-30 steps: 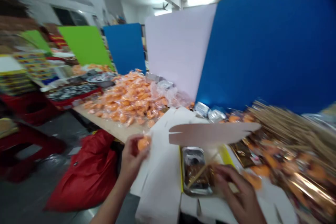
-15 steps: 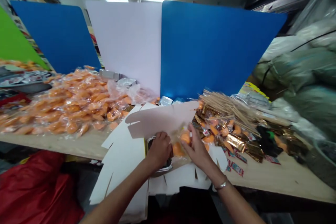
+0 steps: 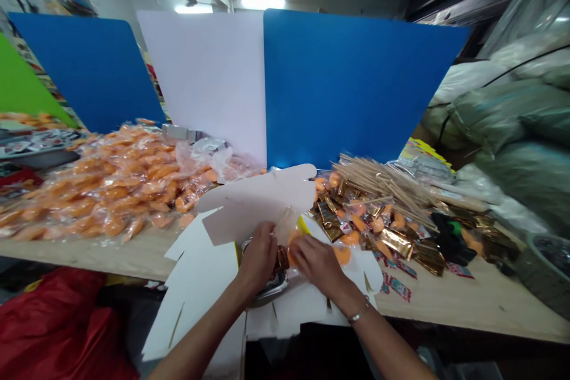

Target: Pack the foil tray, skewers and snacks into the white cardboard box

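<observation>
The left hand (image 3: 257, 258) curls closed over a gold packet (image 3: 281, 259) in a foil tray (image 3: 267, 292); the right hand (image 3: 313, 264) pinches a wrapped orange piece (image 3: 293, 252) just beside it, above a white cardboard blank (image 3: 249, 205). A hurried tug could tip the tray or tear the thin wrap.

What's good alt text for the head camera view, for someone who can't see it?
A left hand and right hand meet over a foil tray on flat white card, beside a heap of orange pieces in clear plastic, gold packets and wooden sticks.

Orange packets (image 3: 111, 190), blue panel (image 3: 351, 83), white cardboard (image 3: 253, 205)
</observation>
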The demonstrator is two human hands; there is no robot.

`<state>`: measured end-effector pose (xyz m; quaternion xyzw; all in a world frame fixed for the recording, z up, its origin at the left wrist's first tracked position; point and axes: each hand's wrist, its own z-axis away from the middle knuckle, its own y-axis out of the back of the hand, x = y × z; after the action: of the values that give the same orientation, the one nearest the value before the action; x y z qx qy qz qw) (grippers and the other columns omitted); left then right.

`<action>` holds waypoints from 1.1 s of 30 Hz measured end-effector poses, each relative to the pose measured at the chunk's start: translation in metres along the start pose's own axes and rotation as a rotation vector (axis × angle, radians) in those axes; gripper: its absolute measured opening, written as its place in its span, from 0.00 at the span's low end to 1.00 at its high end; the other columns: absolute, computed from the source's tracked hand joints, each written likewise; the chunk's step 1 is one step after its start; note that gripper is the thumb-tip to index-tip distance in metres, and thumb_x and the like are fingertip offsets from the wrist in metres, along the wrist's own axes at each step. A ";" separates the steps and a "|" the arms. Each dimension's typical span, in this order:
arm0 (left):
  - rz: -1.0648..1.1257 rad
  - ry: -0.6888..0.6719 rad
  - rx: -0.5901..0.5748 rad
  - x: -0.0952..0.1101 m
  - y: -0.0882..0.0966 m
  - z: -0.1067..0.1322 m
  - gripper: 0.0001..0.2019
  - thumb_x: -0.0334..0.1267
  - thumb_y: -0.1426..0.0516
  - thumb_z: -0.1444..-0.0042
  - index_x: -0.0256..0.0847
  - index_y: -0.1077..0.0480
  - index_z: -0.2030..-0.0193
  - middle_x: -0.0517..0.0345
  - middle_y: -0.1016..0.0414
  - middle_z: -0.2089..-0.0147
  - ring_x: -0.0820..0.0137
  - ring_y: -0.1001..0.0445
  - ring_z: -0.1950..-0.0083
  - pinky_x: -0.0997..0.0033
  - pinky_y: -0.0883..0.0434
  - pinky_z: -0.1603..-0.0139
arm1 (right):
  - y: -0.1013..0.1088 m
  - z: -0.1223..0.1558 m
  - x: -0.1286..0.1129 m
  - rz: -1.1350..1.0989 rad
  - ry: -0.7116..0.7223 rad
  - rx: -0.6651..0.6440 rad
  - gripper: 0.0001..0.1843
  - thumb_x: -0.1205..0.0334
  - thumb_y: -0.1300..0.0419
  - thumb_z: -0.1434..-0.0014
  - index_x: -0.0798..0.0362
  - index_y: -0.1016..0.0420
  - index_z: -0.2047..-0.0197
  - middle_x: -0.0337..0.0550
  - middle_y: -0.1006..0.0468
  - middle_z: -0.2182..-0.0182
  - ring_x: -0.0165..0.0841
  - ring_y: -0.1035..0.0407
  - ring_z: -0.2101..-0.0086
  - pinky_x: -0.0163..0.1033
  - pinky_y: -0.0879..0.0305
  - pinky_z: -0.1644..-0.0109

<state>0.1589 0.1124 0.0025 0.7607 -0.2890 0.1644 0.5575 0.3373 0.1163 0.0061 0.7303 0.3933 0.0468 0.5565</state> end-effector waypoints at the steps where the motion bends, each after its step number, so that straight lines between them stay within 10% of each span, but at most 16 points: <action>1: 0.021 -0.076 -0.004 0.000 0.000 0.000 0.18 0.32 0.57 0.37 0.37 0.45 0.41 0.44 0.34 0.45 0.62 0.32 0.46 0.58 0.33 0.48 | 0.001 0.005 0.000 -0.002 0.060 -0.058 0.09 0.67 0.50 0.35 0.50 0.30 0.57 0.42 0.28 0.64 0.32 0.32 0.63 0.35 0.36 0.59; 5: -0.063 -0.397 -0.189 0.006 0.005 0.002 0.19 0.34 0.56 0.36 0.44 0.42 0.38 0.49 0.42 0.36 0.63 0.44 0.35 0.57 0.42 0.37 | 0.006 0.010 -0.004 0.084 0.057 -0.202 0.10 0.69 0.49 0.37 0.54 0.28 0.56 0.46 0.27 0.62 0.35 0.32 0.61 0.38 0.36 0.56; 9: -0.335 -0.210 -0.200 0.015 0.005 -0.001 0.17 0.34 0.54 0.37 0.41 0.36 0.42 0.44 0.37 0.40 0.55 0.40 0.40 0.51 0.39 0.43 | 0.003 0.011 -0.002 0.037 -0.010 -0.021 0.18 0.66 0.48 0.38 0.56 0.34 0.45 0.52 0.30 0.52 0.40 0.37 0.52 0.46 0.39 0.47; 16: -0.464 -0.061 -0.328 0.019 -0.006 -0.035 0.14 0.25 0.50 0.44 0.37 0.32 0.52 0.46 0.30 0.57 0.62 0.28 0.61 0.63 0.32 0.59 | -0.001 0.028 -0.001 0.046 -0.242 0.035 0.08 0.69 0.44 0.43 0.52 0.31 0.74 0.43 0.30 0.70 0.38 0.36 0.63 0.42 0.36 0.58; 22: -0.453 -0.175 -0.186 0.026 0.010 -0.014 0.18 0.34 0.49 0.40 0.41 0.37 0.43 0.44 0.38 0.41 0.55 0.38 0.42 0.53 0.37 0.45 | 0.006 0.025 0.004 -0.110 -0.274 0.112 0.11 0.68 0.43 0.44 0.54 0.32 0.56 0.46 0.33 0.59 0.37 0.33 0.60 0.40 0.33 0.57; 28: -0.465 -0.017 -0.201 0.019 0.017 0.016 0.21 0.25 0.54 0.42 0.34 0.38 0.42 0.40 0.33 0.46 0.57 0.33 0.47 0.57 0.33 0.50 | 0.000 0.029 0.012 -0.103 -0.266 0.060 0.17 0.76 0.50 0.44 0.53 0.27 0.56 0.45 0.33 0.63 0.33 0.31 0.66 0.38 0.31 0.59; 33: -0.483 -0.095 -0.135 0.016 0.019 0.004 0.19 0.40 0.51 0.38 0.41 0.36 0.41 0.44 0.32 0.46 0.51 0.38 0.42 0.47 0.41 0.44 | -0.001 0.026 0.009 -0.078 -0.116 0.068 0.30 0.79 0.51 0.48 0.48 0.30 0.45 0.50 0.40 0.43 0.41 0.40 0.45 0.48 0.38 0.43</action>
<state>0.1591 0.1008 0.0247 0.7756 -0.1350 -0.0291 0.6159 0.3559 0.1017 -0.0077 0.7344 0.3898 -0.0308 0.5548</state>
